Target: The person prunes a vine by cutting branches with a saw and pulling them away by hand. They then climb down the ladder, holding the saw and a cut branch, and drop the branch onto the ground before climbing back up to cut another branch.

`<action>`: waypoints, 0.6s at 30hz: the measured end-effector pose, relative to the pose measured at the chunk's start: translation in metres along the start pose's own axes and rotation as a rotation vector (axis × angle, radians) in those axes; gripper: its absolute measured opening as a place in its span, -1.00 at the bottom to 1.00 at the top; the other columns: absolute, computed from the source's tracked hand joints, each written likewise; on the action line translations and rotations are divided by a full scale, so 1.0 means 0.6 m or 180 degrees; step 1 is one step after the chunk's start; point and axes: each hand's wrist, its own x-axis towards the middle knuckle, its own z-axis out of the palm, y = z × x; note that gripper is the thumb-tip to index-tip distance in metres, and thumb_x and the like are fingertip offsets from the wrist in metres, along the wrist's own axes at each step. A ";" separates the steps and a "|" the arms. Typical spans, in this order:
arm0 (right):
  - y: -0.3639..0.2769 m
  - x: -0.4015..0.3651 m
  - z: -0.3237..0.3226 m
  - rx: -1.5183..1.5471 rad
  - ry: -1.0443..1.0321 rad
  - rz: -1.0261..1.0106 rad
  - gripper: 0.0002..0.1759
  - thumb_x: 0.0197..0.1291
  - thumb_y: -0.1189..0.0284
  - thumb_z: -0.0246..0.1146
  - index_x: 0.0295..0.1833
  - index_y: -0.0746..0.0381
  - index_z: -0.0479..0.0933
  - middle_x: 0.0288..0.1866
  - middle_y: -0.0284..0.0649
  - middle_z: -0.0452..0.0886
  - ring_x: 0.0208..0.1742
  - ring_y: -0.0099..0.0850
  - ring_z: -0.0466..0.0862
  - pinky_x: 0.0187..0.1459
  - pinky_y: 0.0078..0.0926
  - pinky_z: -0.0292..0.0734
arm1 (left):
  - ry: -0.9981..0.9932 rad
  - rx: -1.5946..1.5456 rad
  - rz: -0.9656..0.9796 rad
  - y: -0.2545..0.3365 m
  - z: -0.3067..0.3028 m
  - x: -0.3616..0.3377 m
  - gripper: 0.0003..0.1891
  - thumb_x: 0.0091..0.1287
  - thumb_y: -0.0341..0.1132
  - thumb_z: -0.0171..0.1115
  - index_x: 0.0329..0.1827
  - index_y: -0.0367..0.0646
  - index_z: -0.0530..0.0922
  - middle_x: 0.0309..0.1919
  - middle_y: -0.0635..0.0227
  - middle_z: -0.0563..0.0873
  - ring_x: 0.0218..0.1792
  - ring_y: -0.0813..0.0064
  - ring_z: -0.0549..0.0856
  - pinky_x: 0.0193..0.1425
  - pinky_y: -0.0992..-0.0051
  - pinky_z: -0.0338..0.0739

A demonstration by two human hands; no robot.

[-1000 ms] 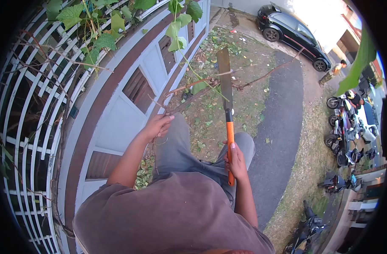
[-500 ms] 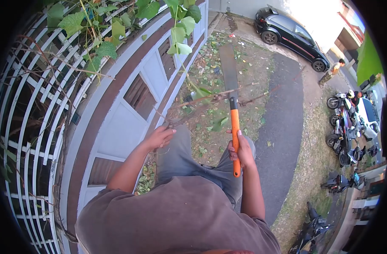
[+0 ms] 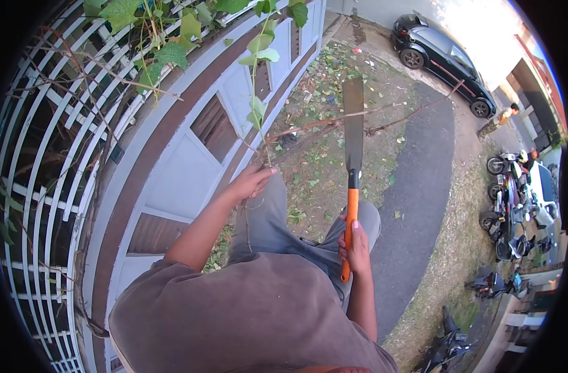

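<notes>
My left hand [image 3: 254, 181] is closed around a dry, brown vine branch [image 3: 309, 128], above my left knee. From that hand, thin forked twigs reach out to the right, and a short piece hangs down over my trousers. A green leafy shoot [image 3: 258, 93] trails down to the same hand from above. In my right hand [image 3: 357, 247] is a machete, gripped by its orange handle [image 3: 352, 208] near my right thigh. Its broad, dull metal blade [image 3: 353, 124] points forward, away from me, and overlaps the branch in this view.
On the left a white slatted trellis [image 3: 54, 149] carries vines beside a grey-and-brown wall [image 3: 178, 165]. Fallen leaves litter the ground ahead, by a paved strip [image 3: 418, 186]. A black car [image 3: 442, 56], a standing person [image 3: 498, 121] and parked motorcycles [image 3: 508, 205] are farther right.
My right hand has drawn the machete back toward my body, lowering it in view. My left hand has moved forward and right with the branch. The view has shifted slightly.
</notes>
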 end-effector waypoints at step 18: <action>-0.001 -0.022 0.012 -0.0438 0.0380 -0.0241 -0.46 0.75 0.03 -0.12 0.44 0.21 0.46 -0.47 -0.47 0.33 -0.59 -0.72 0.28 -0.56 -0.66 0.23 | 0.0577 0.0523 0.0096 -0.013 -0.014 -0.002 -0.51 0.57 0.14 0.29 -0.31 -0.09 0.46 -0.64 0.59 0.36 -0.68 0.68 0.35 -0.58 0.51 0.25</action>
